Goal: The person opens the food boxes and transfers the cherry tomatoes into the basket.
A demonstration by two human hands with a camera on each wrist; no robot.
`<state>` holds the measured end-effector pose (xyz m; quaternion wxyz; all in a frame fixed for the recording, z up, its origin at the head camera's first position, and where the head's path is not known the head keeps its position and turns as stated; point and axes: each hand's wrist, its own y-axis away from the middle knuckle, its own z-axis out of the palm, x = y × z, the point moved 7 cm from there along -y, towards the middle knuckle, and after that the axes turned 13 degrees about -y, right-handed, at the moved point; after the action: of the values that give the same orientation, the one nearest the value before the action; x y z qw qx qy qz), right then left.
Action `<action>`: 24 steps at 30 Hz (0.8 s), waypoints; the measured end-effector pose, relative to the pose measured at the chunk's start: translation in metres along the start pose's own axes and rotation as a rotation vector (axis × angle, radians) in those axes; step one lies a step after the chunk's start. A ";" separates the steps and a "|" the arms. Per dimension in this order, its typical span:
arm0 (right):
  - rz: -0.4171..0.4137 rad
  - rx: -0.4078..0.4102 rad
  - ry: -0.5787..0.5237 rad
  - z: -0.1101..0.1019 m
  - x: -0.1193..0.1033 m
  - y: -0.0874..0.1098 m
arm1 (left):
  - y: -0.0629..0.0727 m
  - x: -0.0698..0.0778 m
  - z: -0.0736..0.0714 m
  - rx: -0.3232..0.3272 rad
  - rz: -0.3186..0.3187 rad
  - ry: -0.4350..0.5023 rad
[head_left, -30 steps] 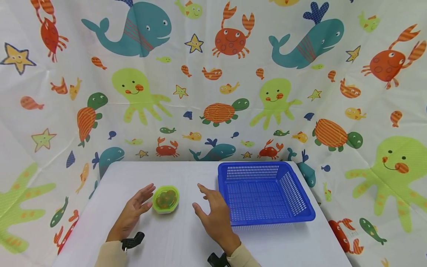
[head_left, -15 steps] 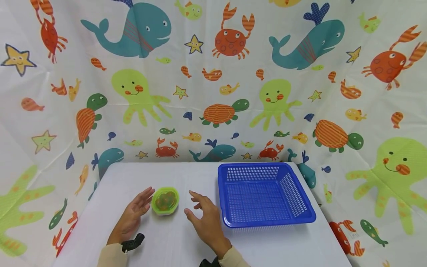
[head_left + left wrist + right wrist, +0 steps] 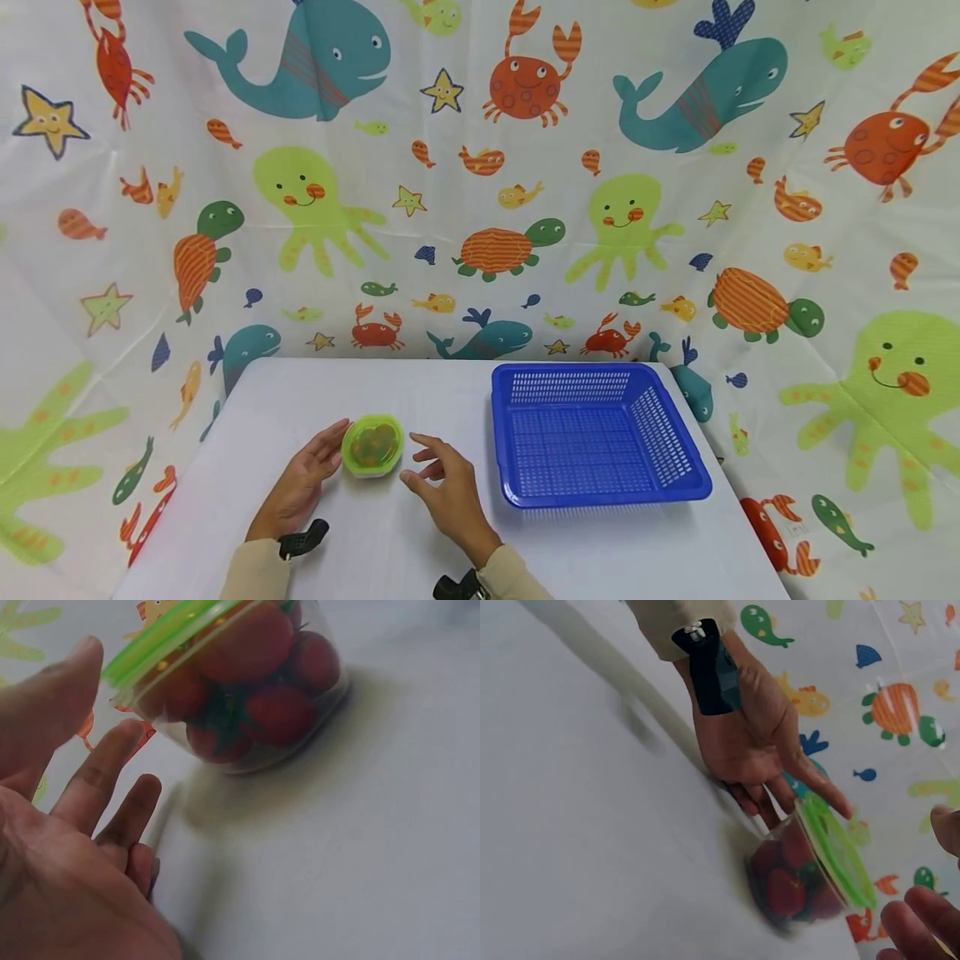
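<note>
A clear plastic food container (image 3: 372, 447) with a light green lid (image 3: 840, 851) stands on the white table, left of the middle. Red tomatoes (image 3: 279, 712) with green stems show through its wall. My left hand (image 3: 303, 477) is close at the container's left side, fingers spread and lightly bent; whether the fingertips touch it I cannot tell. On the opposite side my right hand (image 3: 447, 490) is held with thumb and fingers apart, a small gap from the container. Nothing lies in either palm.
A blue plastic basket (image 3: 600, 496) with perforated walls stands on the right part of the white table (image 3: 360, 550). Behind and beside the table hangs a curtain (image 3: 442, 250) printed with sea animals. Each wrist wears a black camera mount (image 3: 303, 540).
My right hand has moved left, away from the basket and toward the container. The left hand has stayed nearly in place beside it. The container has hardly moved.
</note>
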<state>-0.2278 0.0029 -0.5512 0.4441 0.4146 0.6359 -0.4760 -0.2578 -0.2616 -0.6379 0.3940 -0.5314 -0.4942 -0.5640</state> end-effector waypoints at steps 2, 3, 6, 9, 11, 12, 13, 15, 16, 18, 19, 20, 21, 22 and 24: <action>0.038 -0.013 -0.035 0.005 0.006 -0.001 | 0.001 0.001 0.001 0.000 0.007 -0.007; 0.056 -0.018 -0.051 0.007 0.010 -0.002 | 0.002 0.001 0.001 0.002 0.004 -0.014; 0.108 -0.028 -0.095 0.014 0.020 -0.002 | 0.003 0.002 0.001 0.018 0.024 -0.020; 0.140 -0.032 -0.112 0.019 0.028 -0.002 | 0.004 0.002 0.002 0.019 0.043 -0.018; 0.149 -0.035 -0.121 0.021 0.031 -0.003 | 0.003 0.004 0.003 0.024 0.062 -0.012; 0.151 -0.039 -0.128 0.022 0.033 -0.004 | 0.003 0.005 0.003 0.026 0.062 -0.011; 0.153 -0.045 -0.137 0.024 0.034 -0.005 | 0.003 0.004 0.003 0.026 0.059 -0.016; 0.154 -0.060 -0.158 0.027 0.036 -0.007 | 0.004 0.005 0.003 0.034 0.052 -0.029; 0.155 -0.067 -0.165 0.029 0.037 -0.008 | 0.004 0.004 0.003 0.037 0.045 -0.035; 0.161 -0.078 -0.173 0.031 0.039 -0.009 | 0.004 0.003 0.004 0.041 0.032 -0.039; 0.165 -0.083 -0.175 0.033 0.039 -0.009 | 0.004 0.003 0.004 0.041 0.031 -0.038; 0.171 -0.085 -0.174 0.034 0.040 -0.010 | 0.004 0.003 0.004 0.040 0.028 -0.036; 0.179 -0.086 -0.172 0.035 0.041 -0.010 | 0.004 0.002 0.004 0.040 0.030 -0.035; 0.186 -0.086 -0.172 0.036 0.041 -0.010 | 0.004 0.002 0.004 0.038 0.035 -0.032; 0.194 -0.089 -0.178 0.039 0.042 -0.010 | 0.004 0.002 0.005 0.033 0.047 -0.029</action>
<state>-0.2422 -0.0323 -0.5951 0.5605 0.4101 0.5716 -0.4370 -0.2537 -0.2575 -0.6355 0.4088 -0.5445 -0.4964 -0.5385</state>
